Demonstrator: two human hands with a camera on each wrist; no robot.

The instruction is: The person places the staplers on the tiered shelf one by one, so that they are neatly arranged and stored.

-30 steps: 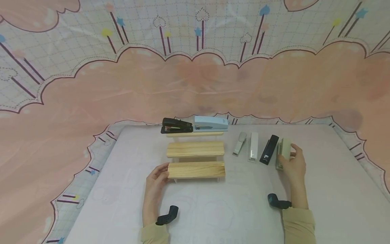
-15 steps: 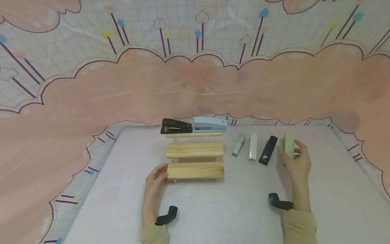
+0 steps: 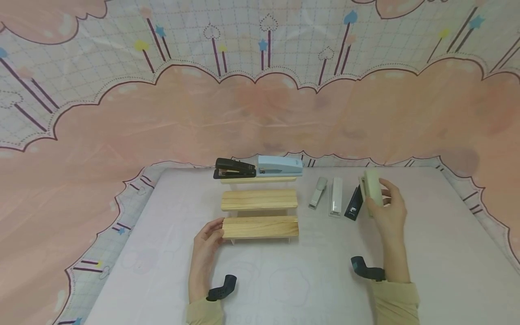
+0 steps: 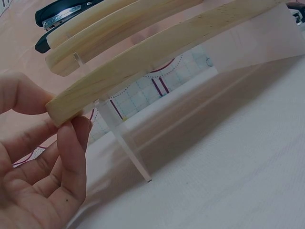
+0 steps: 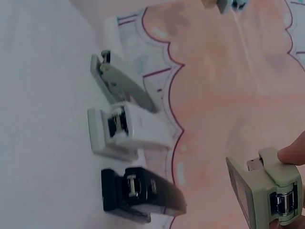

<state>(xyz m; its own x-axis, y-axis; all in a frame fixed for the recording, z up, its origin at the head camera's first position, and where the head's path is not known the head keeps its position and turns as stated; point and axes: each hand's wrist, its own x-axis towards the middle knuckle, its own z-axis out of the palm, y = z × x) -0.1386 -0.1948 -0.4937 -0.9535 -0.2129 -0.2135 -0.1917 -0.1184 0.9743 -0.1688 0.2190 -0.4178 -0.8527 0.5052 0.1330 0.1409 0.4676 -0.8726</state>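
Observation:
A light green stapler (image 3: 373, 193) is gripped in my right hand (image 3: 387, 214), thumb on one side and fingers on the other. In the right wrist view the green stapler (image 5: 267, 191) is tilted and held up off the table; its metal front end faces the camera. In the head view it overlaps the far end of a black stapler (image 3: 354, 205) lying on the table. My left hand (image 3: 207, 243) pinches the left end of the lowest wooden shelf (image 3: 260, 227) of a three-step stand. Its thumb and fingertips press that board's corner (image 4: 71, 107) in the left wrist view.
On the stand's top step sit an open-jawed black stapler (image 3: 234, 168) and a light blue stapler (image 3: 280, 165). The middle shelf (image 3: 260, 199) is bare wood. A white stapler (image 3: 336, 196) and a slim grey lever-topped tool (image 3: 318, 192) lie between stand and right hand.
The right hand has lifted the green stapler off the table, first slightly rightward, then left and up toward the black stapler. The left hand stays at the shelf.

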